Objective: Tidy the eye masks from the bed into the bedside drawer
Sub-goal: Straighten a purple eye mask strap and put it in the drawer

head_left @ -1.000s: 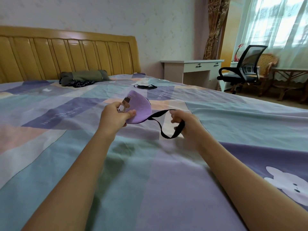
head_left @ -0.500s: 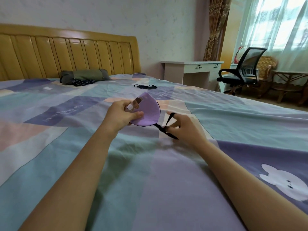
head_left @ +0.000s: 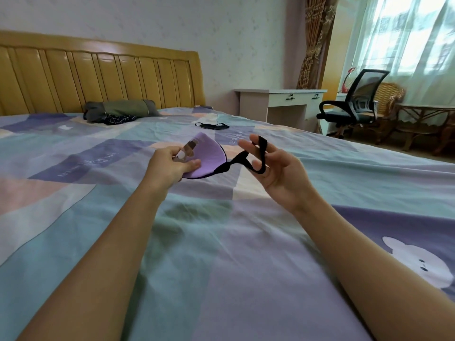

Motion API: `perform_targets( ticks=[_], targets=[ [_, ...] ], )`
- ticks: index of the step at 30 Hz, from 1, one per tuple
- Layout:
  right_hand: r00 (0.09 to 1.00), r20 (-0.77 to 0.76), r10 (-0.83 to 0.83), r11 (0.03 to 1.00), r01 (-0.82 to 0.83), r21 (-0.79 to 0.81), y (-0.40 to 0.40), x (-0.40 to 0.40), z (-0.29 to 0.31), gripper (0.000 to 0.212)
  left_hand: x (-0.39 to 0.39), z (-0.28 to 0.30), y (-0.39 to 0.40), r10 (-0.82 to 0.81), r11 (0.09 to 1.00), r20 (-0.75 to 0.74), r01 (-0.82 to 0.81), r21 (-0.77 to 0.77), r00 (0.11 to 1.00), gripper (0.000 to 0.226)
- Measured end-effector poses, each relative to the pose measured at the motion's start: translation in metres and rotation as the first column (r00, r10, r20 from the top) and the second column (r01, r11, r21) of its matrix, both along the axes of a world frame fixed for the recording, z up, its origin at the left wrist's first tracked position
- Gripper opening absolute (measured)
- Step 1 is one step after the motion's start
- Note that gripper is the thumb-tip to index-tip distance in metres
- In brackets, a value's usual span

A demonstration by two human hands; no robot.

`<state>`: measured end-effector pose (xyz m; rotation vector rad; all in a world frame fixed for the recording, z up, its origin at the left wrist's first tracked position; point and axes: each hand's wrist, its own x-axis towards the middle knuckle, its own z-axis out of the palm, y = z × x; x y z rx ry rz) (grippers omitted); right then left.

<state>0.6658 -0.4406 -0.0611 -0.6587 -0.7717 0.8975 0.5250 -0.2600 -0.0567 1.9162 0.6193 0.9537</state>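
Note:
A purple eye mask [head_left: 209, 156], folded over, is held just above the patchwork bedspread [head_left: 197, 242]. My left hand [head_left: 170, 164] pinches its left end. The mask's black strap [head_left: 258, 156] loops around the spread fingers of my right hand [head_left: 278, 171], palm up. A black eye mask [head_left: 212, 125] lies flat on the bed farther back, near the right edge. No bedside drawer shows in this view.
A wooden headboard [head_left: 98, 77] spans the back. A grey-green rolled bundle [head_left: 120, 110] over dark cloth lies by it. Right of the bed stand a white desk [head_left: 280, 104] with drawers, a black office chair [head_left: 354, 104] and wicker furniture [head_left: 423, 124].
My right hand lifted off the bed and turned palm up, with the strap now wound around its fingers. My left hand stays on the purple mask.

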Motion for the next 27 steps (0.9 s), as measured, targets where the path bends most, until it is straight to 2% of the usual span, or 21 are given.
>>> perform_targets(
  ticks=[3,6,8,10,13,18,20,24,27],
  targets=[
    [0.976,-0.015,-0.215,0.976,0.215,-0.04,0.007,-0.001,-0.009,0.042,0.0,0.006,-0.011,-0.05,0.998,0.046,0.052,-0.042,0.998,0.022],
    [0.948,0.02,-0.318,0.947,0.319,-0.046,0.011,-0.008,-0.016,0.04,-0.001,0.011,-0.022,-0.093,0.995,0.042,0.094,-0.025,0.995,0.024],
    [0.926,0.132,-0.353,0.927,0.365,-0.081,0.01,-0.012,-0.018,0.041,-0.002,0.015,-0.027,-0.127,0.992,0.035,0.127,-0.014,0.991,0.021],
    [0.868,0.301,-0.396,0.887,0.446,-0.118,0.008,-0.014,-0.018,0.043,-0.004,0.017,-0.03,-0.164,0.986,0.008,0.164,-0.012,0.986,0.019],
    [0.739,0.552,-0.387,0.847,0.522,-0.105,0.007,-0.015,-0.017,0.041,-0.003,0.015,-0.032,-0.23,0.973,-0.082,0.231,0.002,0.97,0.016],
    [0.597,0.707,-0.378,0.8,0.596,-0.076,0.005,-0.017,-0.018,0.056,-0.002,0.01,-0.023,-0.277,0.955,-0.255,0.295,0.033,0.926,0.014],
    [0.549,0.743,-0.382,0.784,0.618,-0.055,0.005,-0.016,-0.018,0.054,-0.001,0.007,-0.023,-0.307,0.941,-0.335,0.336,0.033,0.891,0.019],
    [0.5,0.782,-0.372,0.791,0.611,-0.014,0.008,-0.014,-0.02,0.053,0.002,0.007,-0.031,-0.362,0.909,-0.413,0.414,0.041,0.835,0.012],
    [0.507,0.797,-0.327,0.809,0.586,-0.041,0.009,-0.013,-0.023,0.04,0.003,0.007,-0.034,-0.399,0.888,-0.416,0.457,0.047,0.817,0.017]
  ],
)
